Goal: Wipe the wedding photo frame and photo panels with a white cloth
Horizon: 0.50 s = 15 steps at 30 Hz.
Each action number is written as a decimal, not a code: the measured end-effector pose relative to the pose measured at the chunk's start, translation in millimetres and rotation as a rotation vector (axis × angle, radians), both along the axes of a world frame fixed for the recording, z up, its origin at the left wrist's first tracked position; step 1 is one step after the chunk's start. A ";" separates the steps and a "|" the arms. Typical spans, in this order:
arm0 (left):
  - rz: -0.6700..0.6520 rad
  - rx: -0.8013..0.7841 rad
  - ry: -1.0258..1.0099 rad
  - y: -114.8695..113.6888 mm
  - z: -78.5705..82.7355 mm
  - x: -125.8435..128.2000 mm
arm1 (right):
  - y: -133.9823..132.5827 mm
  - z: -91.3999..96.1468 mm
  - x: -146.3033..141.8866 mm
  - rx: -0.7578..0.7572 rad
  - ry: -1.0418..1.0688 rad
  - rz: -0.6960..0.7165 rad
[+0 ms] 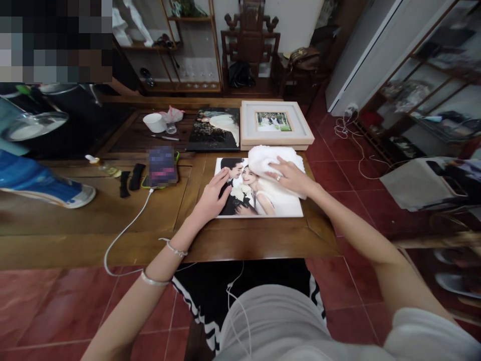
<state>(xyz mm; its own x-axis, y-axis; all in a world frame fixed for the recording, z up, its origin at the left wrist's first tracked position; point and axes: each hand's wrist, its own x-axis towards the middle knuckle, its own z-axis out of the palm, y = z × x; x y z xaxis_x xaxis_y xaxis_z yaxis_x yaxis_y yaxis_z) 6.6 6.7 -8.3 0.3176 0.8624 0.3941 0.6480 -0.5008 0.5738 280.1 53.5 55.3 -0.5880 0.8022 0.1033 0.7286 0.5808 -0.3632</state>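
Observation:
A wedding photo panel [240, 198] of a couple lies flat on the wooden table in front of me. My left hand [215, 194] rests on the panel's left side, its fingers stretched out and touching the surface. With my right hand [288, 175] I hold a folded white towel [276, 155] against the panel's upper right part. The towel covers that corner. Just behind the panel are a dark wedding photo panel [216, 129] and a light wooden picture frame [246, 125] with a small photo in it.
On the wooden table [150, 220] to the left are a phone [162, 168] with a white charging cable [131, 225], black straps [137, 176], a small dropper bottle [105, 166] and a blue shoe-like item [41, 178]. A white cup [154, 123] stands farther back.

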 end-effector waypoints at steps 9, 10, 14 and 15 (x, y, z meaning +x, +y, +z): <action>0.005 0.008 -0.028 0.9 -1.6 0.7 | -26.5 -6.5 -10.9 0.105 0.024 0.152; 0.007 0.014 -0.027 0.9 -1.9 0.8 | -42.2 -7.7 -10.6 0.105 0.016 0.184; 0.014 0.023 -0.022 0.9 -2.3 0.8 | -106.1 -7.7 -11.6 0.065 -0.008 0.290; 0.012 0.022 -0.021 0.8 -2.1 0.6 | -118.4 -6.9 -12.6 0.048 -0.013 0.319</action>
